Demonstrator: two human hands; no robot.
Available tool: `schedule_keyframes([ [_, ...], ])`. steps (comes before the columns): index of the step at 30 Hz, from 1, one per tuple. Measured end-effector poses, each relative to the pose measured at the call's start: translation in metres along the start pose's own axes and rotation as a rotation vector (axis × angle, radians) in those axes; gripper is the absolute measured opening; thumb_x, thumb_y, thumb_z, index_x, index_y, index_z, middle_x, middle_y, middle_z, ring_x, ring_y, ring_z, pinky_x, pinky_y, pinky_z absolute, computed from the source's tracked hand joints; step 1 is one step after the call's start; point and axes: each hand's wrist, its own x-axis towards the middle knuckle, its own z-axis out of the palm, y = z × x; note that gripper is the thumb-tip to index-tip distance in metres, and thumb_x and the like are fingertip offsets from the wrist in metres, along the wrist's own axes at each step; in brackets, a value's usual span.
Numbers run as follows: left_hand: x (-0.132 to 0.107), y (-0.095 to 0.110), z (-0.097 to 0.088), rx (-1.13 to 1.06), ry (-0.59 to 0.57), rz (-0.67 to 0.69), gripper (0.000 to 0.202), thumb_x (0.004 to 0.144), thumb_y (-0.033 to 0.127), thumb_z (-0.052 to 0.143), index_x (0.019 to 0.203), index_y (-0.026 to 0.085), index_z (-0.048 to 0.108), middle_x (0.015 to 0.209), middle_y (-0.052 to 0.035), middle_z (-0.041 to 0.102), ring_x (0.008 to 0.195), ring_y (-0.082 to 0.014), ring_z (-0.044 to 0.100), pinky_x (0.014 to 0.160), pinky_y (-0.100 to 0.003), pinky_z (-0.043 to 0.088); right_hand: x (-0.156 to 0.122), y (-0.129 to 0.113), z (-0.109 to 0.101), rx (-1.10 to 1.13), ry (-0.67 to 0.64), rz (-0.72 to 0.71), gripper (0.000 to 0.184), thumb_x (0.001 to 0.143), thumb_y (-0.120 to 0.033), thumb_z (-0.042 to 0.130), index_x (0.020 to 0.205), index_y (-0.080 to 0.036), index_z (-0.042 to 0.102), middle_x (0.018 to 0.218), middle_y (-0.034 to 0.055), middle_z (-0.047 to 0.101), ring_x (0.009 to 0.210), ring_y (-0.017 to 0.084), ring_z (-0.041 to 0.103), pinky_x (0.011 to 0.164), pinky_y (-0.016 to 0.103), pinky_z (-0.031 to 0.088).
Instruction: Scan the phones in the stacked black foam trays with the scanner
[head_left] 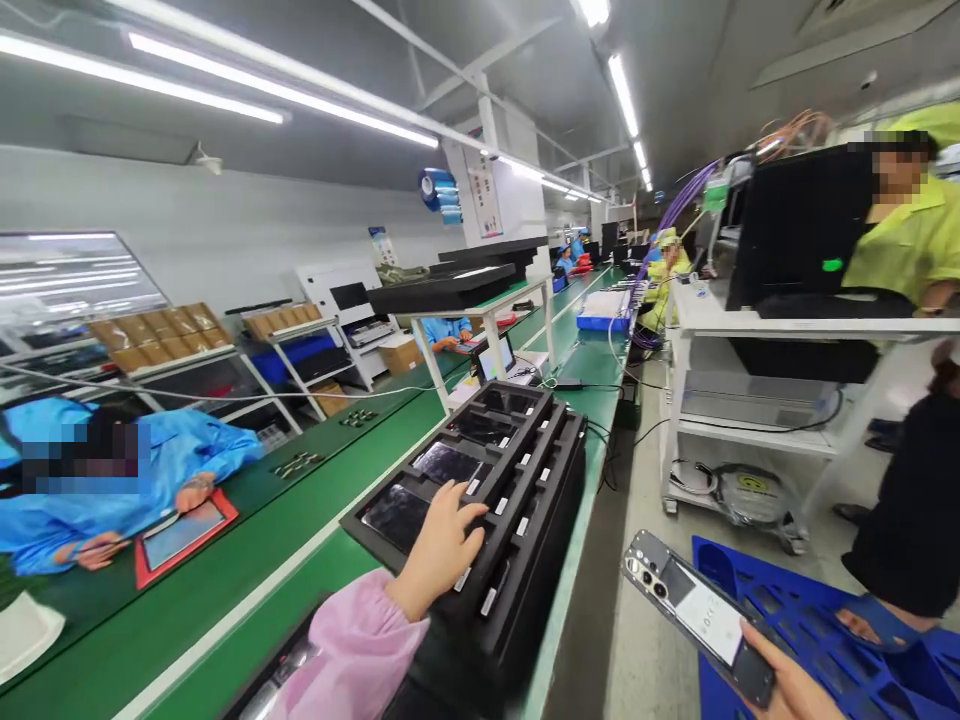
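Phone [694, 605] up at near right, gripped at its lower end by the right hand [799, 690]!
Left hand [442, 545], fingers loosely spread, is at the black tray stack [536, 590], contact unclear; green bench [281, 565] beneath, a blue-sleeved co-worker [180, 445] on the left.

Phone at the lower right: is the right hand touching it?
Touching. The head view shows the right hand gripping the lower end of the phone, with no gap between them.
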Motion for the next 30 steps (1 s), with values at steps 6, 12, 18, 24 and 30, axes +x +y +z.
schedule_keyframes([
  [6, 0.04, 0.012, 0.011, -0.162, -0.111, -0.004, 0.028, 0.071, 0.013, 0.055, 0.094, 0.019, 0.071, 0.13, -0.0143, 0.051, 0.131, -0.033, 0.033, 0.107, -0.053, 0.029, 0.069, -0.083, 0.036, 0.208, 0.077, 0.338, 0.058, 0.036, -0.058, 0.078, 0.077, -0.02, 0.061, 0.093, 0.0101, 0.067, 0.101, 0.038, 0.057, 0.083, 0.051, 0.053],
  [12, 0.088, 0.047, 0.033, -0.192, -0.169, 0.007, 0.021, 0.071, 0.013, 0.057, 0.088, 0.015, 0.071, 0.127, -0.0177, 0.052, 0.129, -0.0354, 0.035, 0.106, -0.053, 0.029, 0.153, -0.125, 0.036, -0.663, -0.165, -0.789, 0.031, 0.079, -0.039, 0.051, 0.093, -0.019, 0.07, 0.098, 0.0053, 0.067, 0.092, 0.026, 0.063, 0.086, 0.039, 0.054],
  [18, 0.146, 0.077, 0.077, 0.022, -0.213, -0.155, 0.035, 0.071, 0.024, 0.07, 0.102, 0.009, 0.065, 0.139, -0.0255, 0.037, 0.134, -0.041, 0.022, 0.106, -0.065, 0.015, 0.245, -0.152, 0.046, -1.063, -0.345, -1.738, 0.051, 0.075, 0.005, 0.026, 0.093, -0.019, 0.068, 0.097, -0.0021, 0.067, 0.084, 0.018, 0.064, 0.066, 0.025, 0.057],
  [24, 0.171, 0.078, 0.102, 0.069, -0.117, -0.402, 0.021, 0.07, 0.005, 0.065, 0.086, 0.018, 0.064, 0.145, -0.0158, 0.033, 0.132, -0.0422, 0.027, 0.098, -0.068, 0.023, 0.313, -0.153, 0.057, -0.942, -0.602, -1.947, 0.042, 0.089, -0.002, 0.026, 0.094, -0.017, 0.065, 0.1, -0.0007, 0.067, 0.088, 0.021, 0.062, 0.065, 0.031, 0.055],
  [30, 0.178, 0.084, 0.1, 0.15, -0.159, -0.477, 0.012, 0.071, 0.012, 0.065, 0.083, 0.015, 0.067, 0.144, -0.0181, 0.034, 0.127, -0.0393, 0.036, 0.098, -0.058, 0.031, 0.341, -0.141, 0.067, -0.795, -0.703, -1.931, 0.041, 0.093, -0.003, 0.026, 0.097, -0.016, 0.064, 0.104, -0.0008, 0.065, 0.094, 0.021, 0.059, 0.069, 0.031, 0.051],
])
